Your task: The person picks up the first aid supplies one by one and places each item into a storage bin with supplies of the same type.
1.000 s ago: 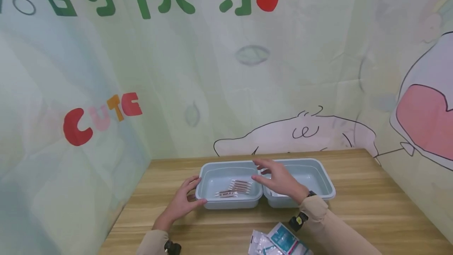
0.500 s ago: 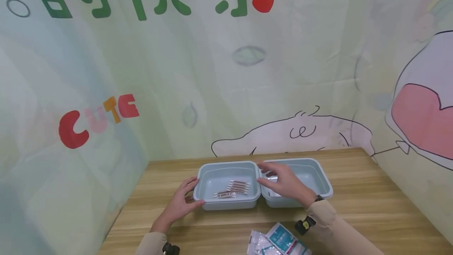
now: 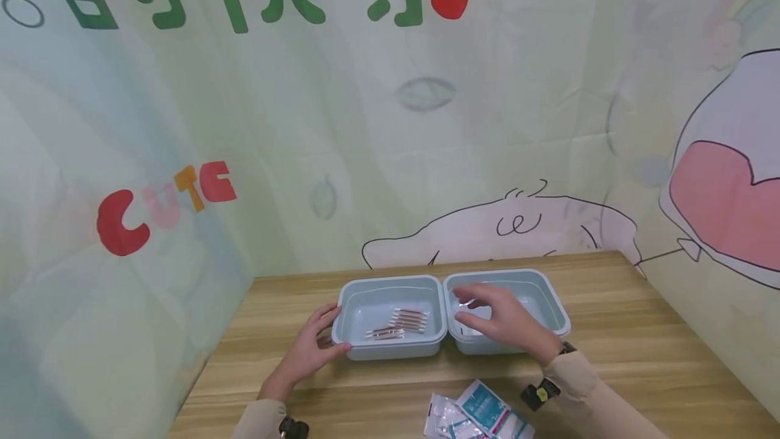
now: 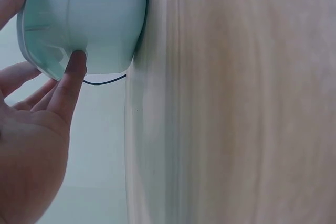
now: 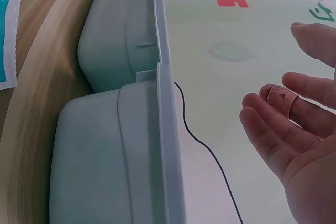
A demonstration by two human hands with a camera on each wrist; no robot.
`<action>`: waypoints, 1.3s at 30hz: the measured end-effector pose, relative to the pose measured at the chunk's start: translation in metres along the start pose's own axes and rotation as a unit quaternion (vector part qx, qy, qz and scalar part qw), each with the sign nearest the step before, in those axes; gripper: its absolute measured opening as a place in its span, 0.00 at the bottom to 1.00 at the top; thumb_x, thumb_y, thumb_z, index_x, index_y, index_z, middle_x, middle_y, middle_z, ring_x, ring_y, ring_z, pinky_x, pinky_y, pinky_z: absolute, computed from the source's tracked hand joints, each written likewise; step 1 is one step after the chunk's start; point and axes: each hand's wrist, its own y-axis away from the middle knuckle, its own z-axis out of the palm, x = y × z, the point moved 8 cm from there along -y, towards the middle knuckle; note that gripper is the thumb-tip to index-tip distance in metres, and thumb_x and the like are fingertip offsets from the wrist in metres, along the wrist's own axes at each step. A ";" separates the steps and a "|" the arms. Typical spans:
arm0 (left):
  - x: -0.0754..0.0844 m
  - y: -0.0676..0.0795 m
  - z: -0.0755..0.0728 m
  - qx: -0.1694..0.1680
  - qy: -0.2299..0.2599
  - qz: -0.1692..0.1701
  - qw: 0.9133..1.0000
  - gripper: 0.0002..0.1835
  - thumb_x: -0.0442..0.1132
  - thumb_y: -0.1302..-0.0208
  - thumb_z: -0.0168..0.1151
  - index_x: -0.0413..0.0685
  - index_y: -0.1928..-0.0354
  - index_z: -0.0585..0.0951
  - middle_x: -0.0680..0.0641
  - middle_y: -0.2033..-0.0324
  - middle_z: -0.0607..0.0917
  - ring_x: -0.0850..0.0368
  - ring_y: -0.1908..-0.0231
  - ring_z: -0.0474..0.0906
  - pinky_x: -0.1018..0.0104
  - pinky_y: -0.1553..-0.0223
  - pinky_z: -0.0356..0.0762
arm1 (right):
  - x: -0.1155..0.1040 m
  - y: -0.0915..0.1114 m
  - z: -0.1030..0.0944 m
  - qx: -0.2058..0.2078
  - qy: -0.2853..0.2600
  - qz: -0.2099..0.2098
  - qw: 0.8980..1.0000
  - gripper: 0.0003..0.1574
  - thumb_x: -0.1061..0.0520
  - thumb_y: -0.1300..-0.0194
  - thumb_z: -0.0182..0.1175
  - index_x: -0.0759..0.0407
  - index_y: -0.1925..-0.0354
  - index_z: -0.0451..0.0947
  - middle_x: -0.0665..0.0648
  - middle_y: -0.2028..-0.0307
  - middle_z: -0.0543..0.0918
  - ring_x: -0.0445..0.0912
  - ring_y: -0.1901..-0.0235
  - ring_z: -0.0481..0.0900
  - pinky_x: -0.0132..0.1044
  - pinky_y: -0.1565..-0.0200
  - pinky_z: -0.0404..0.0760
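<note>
My left hand (image 3: 307, 349) holds the left corner of a light blue plastic bin (image 3: 390, 282), its thumb at the front and its fingers at the left rim. In the left wrist view the fingertips (image 4: 77, 59) touch the bin's outer wall and rim. Brown swabs with white tips (image 3: 407, 320), seemingly in clear wrappers, lie in this bin. My right hand (image 3: 502, 320) hovers over a second light blue bin (image 3: 560, 320), fingers loosely bent around nothing. Beneath it a whitish packet (image 3: 469, 329) shows partly. In the right wrist view a plaster (image 5: 282, 100) wraps one finger.
Several white and teal packets (image 3: 481, 408) lie in a pile on the wooden table (image 3: 341, 412), in front of the bins. The two bins stand side by side, rims close together. A printed cloth backdrop (image 3: 292, 120) rises behind the table and on both sides.
My right hand has drawn away from above the left bin's right edge, moving right over the right bin. My left hand has stayed at its corner. The head view has shifted slightly.
</note>
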 end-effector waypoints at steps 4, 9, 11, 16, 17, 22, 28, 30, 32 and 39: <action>0.003 0.001 0.000 0.001 0.002 0.010 1.000 0.43 0.41 0.47 0.75 0.40 0.30 0.66 0.39 0.28 0.59 0.37 0.33 0.63 0.60 0.42 0.77 | -0.001 0.008 -0.005 0.007 -0.006 -0.013 1.000 0.25 0.46 0.35 0.64 0.52 0.42 0.78 0.51 0.47 0.83 0.42 0.53 0.82 0.40 0.52 0.85; 0.002 0.002 0.001 0.001 0.001 0.010 1.000 0.43 0.42 0.48 0.75 0.39 0.31 0.67 0.38 0.29 0.60 0.36 0.33 0.65 0.62 0.43 0.78 | -0.001 0.017 -0.006 0.007 -0.009 -0.015 1.000 0.24 0.49 0.37 0.66 0.51 0.43 0.78 0.49 0.49 0.84 0.42 0.55 0.83 0.38 0.53 0.85; 0.001 0.003 0.003 0.001 0.003 0.006 1.000 0.43 0.42 0.48 0.76 0.39 0.31 0.67 0.39 0.29 0.60 0.36 0.34 0.65 0.62 0.43 0.78 | -0.001 0.019 -0.006 0.007 -0.009 -0.019 1.000 0.24 0.51 0.37 0.67 0.52 0.44 0.78 0.50 0.50 0.84 0.43 0.56 0.83 0.38 0.54 0.85; 0.000 0.004 0.005 0.002 0.009 -0.002 1.000 0.43 0.41 0.48 0.75 0.40 0.31 0.67 0.40 0.29 0.60 0.37 0.33 0.64 0.61 0.42 0.77 | -0.002 0.026 -0.006 0.000 -0.008 -0.031 0.999 0.23 0.50 0.38 0.67 0.51 0.45 0.78 0.48 0.52 0.85 0.44 0.57 0.84 0.40 0.55 0.85; 0.000 0.004 0.004 0.003 0.009 -0.001 1.000 0.43 0.41 0.48 0.75 0.40 0.31 0.67 0.40 0.29 0.60 0.37 0.33 0.64 0.61 0.42 0.77 | -0.002 0.027 -0.006 -0.004 -0.007 -0.032 0.999 0.23 0.50 0.38 0.67 0.50 0.45 0.78 0.48 0.53 0.84 0.43 0.57 0.84 0.40 0.55 0.85; 0.000 0.003 0.003 0.005 0.002 0.001 1.000 0.43 0.43 0.48 0.76 0.40 0.31 0.67 0.39 0.29 0.60 0.36 0.34 0.66 0.63 0.44 0.78 | -0.005 0.032 -0.005 -0.019 -0.013 -0.044 0.999 0.23 0.50 0.38 0.67 0.50 0.45 0.78 0.48 0.54 0.85 0.39 0.57 0.83 0.39 0.55 0.85; 0.000 0.000 0.000 0.007 0.006 0.009 1.000 0.43 0.41 0.48 0.76 0.40 0.31 0.67 0.39 0.29 0.60 0.36 0.34 0.66 0.63 0.44 0.78 | -0.010 0.034 -0.006 -0.026 -0.021 -0.068 0.997 0.25 0.51 0.39 0.68 0.49 0.44 0.77 0.49 0.52 0.85 0.42 0.56 0.84 0.37 0.56 0.85; 0.000 -0.001 0.000 0.007 0.009 0.011 1.000 0.42 0.40 0.48 0.76 0.40 0.31 0.68 0.39 0.29 0.60 0.35 0.34 0.66 0.62 0.44 0.78 | -0.011 0.035 -0.006 -0.031 -0.021 -0.070 0.997 0.25 0.52 0.40 0.69 0.48 0.44 0.77 0.49 0.52 0.85 0.43 0.55 0.84 0.36 0.56 0.85; 0.000 -0.001 -0.001 0.007 0.007 0.011 1.000 0.42 0.41 0.48 0.76 0.40 0.31 0.68 0.39 0.29 0.61 0.35 0.35 0.67 0.63 0.44 0.78 | -0.012 0.036 -0.007 -0.035 -0.021 -0.072 0.997 0.26 0.51 0.40 0.69 0.48 0.44 0.77 0.48 0.52 0.85 0.44 0.55 0.84 0.35 0.56 0.85; 0.001 -0.001 -0.002 0.009 0.013 0.010 1.000 0.43 0.41 0.49 0.76 0.40 0.32 0.68 0.40 0.29 0.61 0.36 0.34 0.66 0.63 0.44 0.78 | -0.015 0.043 -0.011 -0.042 -0.019 -0.095 0.994 0.26 0.50 0.40 0.69 0.50 0.44 0.77 0.50 0.51 0.85 0.44 0.55 0.84 0.37 0.55 0.85</action>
